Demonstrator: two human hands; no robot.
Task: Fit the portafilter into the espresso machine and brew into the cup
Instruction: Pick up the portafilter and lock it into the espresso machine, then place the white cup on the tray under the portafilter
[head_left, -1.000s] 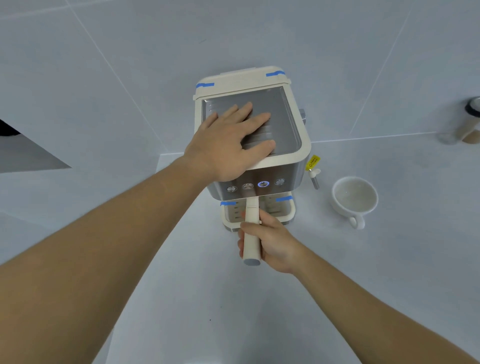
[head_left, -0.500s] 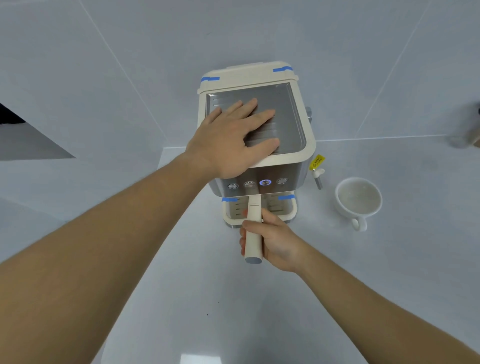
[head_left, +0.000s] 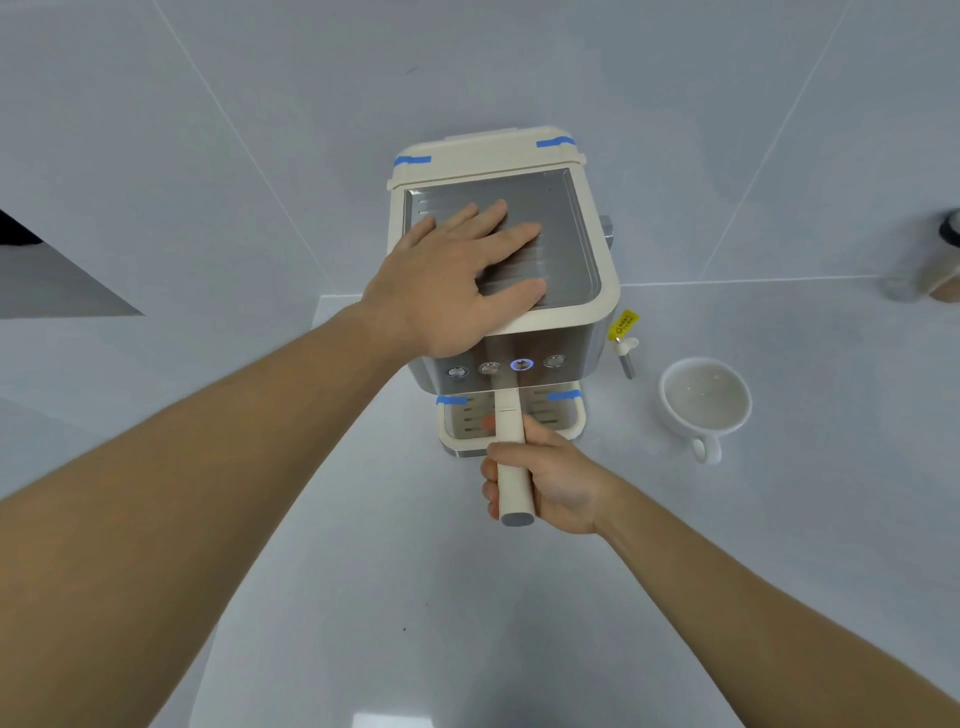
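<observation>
A cream and steel espresso machine (head_left: 597, 291) stands at the middle of the white counter. My left hand (head_left: 457, 280) lies flat, fingers spread, on its metal top tray. My right hand (head_left: 545, 483) is closed around the cream handle of the portafilter (head_left: 511, 452), which points straight toward me from under the machine's front. The portafilter's head is hidden beneath the button panel, above the drip tray (head_left: 566, 421). One button (head_left: 521, 364) glows blue. A white cup (head_left: 704, 400), with nothing in it, stands on the counter to the right of the machine.
A steam wand (head_left: 626, 358) with a yellow tag hangs at the machine's right side, near the cup. A dark-lidded container (head_left: 940, 260) stands at the far right edge by the wall. White tiled walls close in behind the machine.
The view has shifted slightly, so the machine sits a little more to the right. Both hands keep the same hold; the portafilter handle stays pointing toward me.
</observation>
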